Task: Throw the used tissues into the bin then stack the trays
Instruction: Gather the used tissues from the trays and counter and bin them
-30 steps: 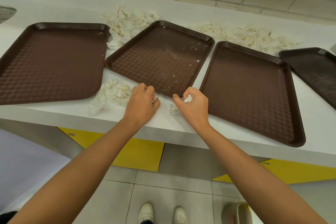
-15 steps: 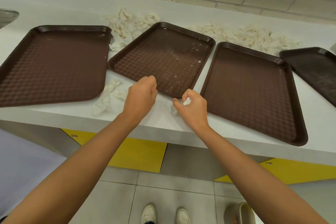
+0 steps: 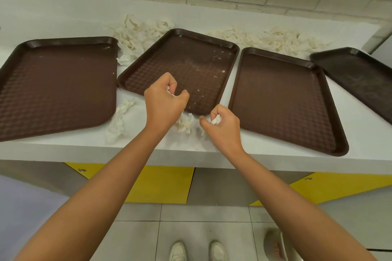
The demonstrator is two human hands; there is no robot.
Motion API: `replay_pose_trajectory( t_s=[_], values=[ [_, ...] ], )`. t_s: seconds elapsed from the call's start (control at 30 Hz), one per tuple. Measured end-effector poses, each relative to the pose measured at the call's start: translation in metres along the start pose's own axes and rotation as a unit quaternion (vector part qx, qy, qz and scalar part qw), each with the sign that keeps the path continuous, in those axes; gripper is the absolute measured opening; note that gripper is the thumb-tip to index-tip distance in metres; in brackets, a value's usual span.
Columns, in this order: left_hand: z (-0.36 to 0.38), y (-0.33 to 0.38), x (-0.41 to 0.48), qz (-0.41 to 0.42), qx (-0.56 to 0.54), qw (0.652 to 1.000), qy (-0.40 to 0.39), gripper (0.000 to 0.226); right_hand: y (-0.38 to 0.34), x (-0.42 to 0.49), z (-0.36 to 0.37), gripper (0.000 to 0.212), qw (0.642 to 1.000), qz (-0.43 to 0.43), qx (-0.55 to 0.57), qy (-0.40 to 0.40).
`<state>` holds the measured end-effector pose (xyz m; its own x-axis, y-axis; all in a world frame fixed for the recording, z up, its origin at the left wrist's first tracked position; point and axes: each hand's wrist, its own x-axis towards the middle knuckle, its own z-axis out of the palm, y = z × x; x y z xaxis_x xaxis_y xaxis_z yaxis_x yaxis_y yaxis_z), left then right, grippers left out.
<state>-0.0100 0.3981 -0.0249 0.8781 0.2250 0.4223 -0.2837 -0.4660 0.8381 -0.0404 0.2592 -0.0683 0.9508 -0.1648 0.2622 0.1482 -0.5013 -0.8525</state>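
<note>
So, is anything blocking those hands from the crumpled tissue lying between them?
Nothing visible. The tissue clump lies open on the counter between the left hand and right hand, just before the middle tray; both hold tissue wads.

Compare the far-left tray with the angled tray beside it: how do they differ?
The far-left tray looks almost clean; the angled tray is flecked with white scraps. The far-left tray lies roughly square to the counter edge; the angled tray is turned, with the left hand, gripping tissue, over its near edge. Both are brown and textured.
</note>
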Motion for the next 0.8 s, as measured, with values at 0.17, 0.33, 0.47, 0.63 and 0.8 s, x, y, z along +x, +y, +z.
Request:
replay_pose_trajectory(
  t_s=[0.17,0.33,0.47,0.63,0.8],
  values=[
    [0.007,0.011,0.001,-0.052,-0.067,0.996,-0.037,0.044,0.002,-0.006,-0.011,0.041,0.999,0.024,-0.002,0.030],
    [0.022,0.019,-0.008,-0.097,-0.145,0.983,-0.063,0.047,0.006,-0.012,-0.028,0.041,0.998,0.049,0.003,0.048],
    [0.038,0.031,-0.026,-0.122,-0.174,0.973,-0.089,0.047,0.013,-0.018,-0.049,0.038,0.996,0.058,0.017,0.060],
    [0.061,0.050,-0.053,-0.138,-0.205,0.963,-0.110,0.048,0.027,-0.033,-0.084,0.035,0.995,0.063,0.029,0.072],
    [0.097,0.082,-0.098,-0.137,-0.226,0.956,-0.129,0.049,0.050,-0.060,-0.140,0.038,0.995,0.065,0.017,0.078]
  ],
)
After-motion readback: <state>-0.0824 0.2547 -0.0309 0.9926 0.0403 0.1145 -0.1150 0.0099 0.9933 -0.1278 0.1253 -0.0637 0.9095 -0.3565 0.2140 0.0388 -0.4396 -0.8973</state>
